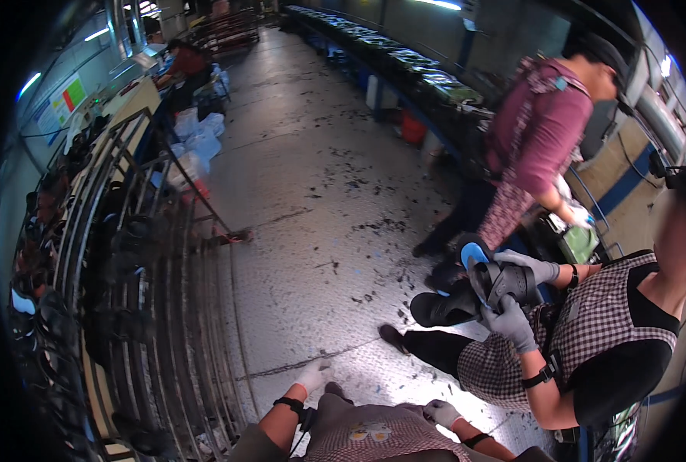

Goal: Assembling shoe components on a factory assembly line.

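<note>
At bottom centre, your left hand [313, 376] is loosely open; your right hand [443, 414], beside your checked apron [358, 440], I cannot tell.

I can't tell whether the right hand [441, 413] touches the apron [381, 435], which the lower edge cuts off along with both forearms [281, 426]. The rack [196, 346] blurs; the far worker [189, 61] and chart [69, 100] are too small to make out.
</note>
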A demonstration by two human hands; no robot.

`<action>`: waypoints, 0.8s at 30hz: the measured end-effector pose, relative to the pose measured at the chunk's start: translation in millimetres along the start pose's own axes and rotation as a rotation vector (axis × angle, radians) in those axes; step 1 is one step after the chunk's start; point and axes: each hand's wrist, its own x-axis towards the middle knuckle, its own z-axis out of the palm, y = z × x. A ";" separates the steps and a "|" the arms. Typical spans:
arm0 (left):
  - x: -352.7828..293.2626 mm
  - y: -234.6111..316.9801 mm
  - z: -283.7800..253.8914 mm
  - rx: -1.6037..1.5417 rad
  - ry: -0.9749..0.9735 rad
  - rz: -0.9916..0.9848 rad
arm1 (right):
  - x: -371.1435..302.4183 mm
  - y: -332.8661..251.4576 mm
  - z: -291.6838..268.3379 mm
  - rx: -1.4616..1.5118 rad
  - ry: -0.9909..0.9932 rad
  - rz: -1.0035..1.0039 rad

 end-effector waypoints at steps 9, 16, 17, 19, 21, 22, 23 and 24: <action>54.4 15.4 -218.2 -0.131 0.010 -0.092 | 50.3 -239.6 87.9 -0.564 -0.066 -0.284; 157.1 -33.8 -326.8 0.029 0.086 -0.274 | 210.8 -363.3 81.9 -0.824 -0.200 -0.650; 159.9 -47.2 -338.8 0.019 0.098 -0.288 | 237.5 -367.0 79.0 -0.744 -0.259 -0.710; 181.6 -71.0 -368.0 -0.097 0.185 -0.318 | 258.5 -419.4 78.7 -0.857 -0.275 -0.699; 218.0 -59.4 -397.2 -0.138 0.186 -0.361 | 272.3 -463.6 70.7 -0.954 -0.257 -0.657; 233.6 -64.2 -412.0 -0.086 0.175 -0.370 | 278.0 -490.6 68.4 -0.907 -0.317 -0.595; 256.3 -69.4 -427.4 -0.035 0.160 -0.371 | 287.7 -516.4 65.9 -0.861 -0.367 -0.528; 285.8 -57.8 -446.8 -0.134 0.038 -0.410 | 299.5 -539.0 62.7 -0.849 -0.335 -0.486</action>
